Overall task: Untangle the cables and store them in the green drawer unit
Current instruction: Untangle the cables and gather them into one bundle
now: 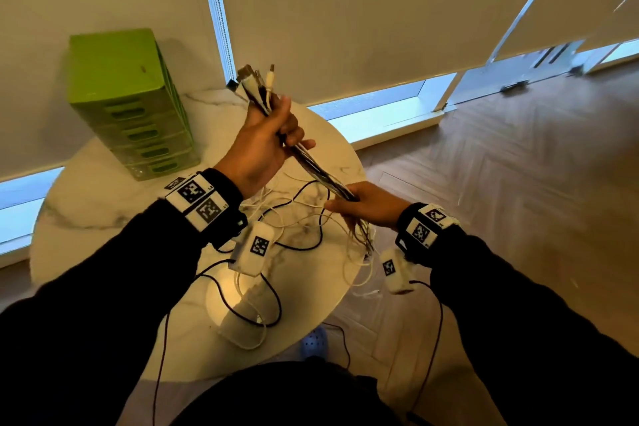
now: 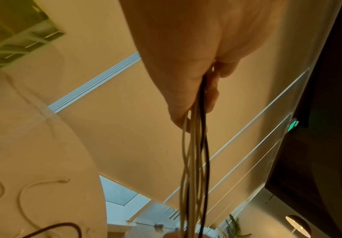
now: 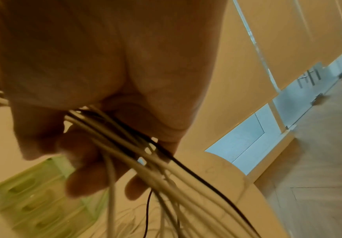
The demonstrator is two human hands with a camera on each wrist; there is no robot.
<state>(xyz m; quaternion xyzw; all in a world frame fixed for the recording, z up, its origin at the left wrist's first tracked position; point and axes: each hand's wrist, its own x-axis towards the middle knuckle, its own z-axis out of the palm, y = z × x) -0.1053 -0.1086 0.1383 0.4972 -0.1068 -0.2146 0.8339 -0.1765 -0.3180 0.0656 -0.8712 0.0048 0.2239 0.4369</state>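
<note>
- The left hand (image 1: 257,145) is raised above the worktop (image 1: 103,204), its grip clamped round a bundle of cables (image 1: 313,168) close under the plugs (image 1: 254,79), which stick up toward 11 o'clock.
- From that fist the bundle slants down toward 4 o'clock, pulled straight, into the right hand (image 1: 371,206).
- The right hand's grip is also clamped on the bundle; the right wrist view shows its fingers (image 3: 88,182) curled round white and black strands.
- Below the right hand the strands fan apart and drop to the worktop, where loose white and black loops (image 1: 301,214) lie in a heap between the two wrists.
- In the left wrist view the same strands (image 2: 196,153) hang out of the closed fist (image 2: 186,72), several white and at least one black.
- The green drawer unit (image 1: 133,104) stands upright at the worktop's 10 o'clock edge, well apart from both hands, its drawers all pushed in.
- Each wrist carries a band with black-and-white markers (image 1: 200,201).
- A wooden floor (image 1: 518,183) lies at 3 o'clock of the worktop.
</note>
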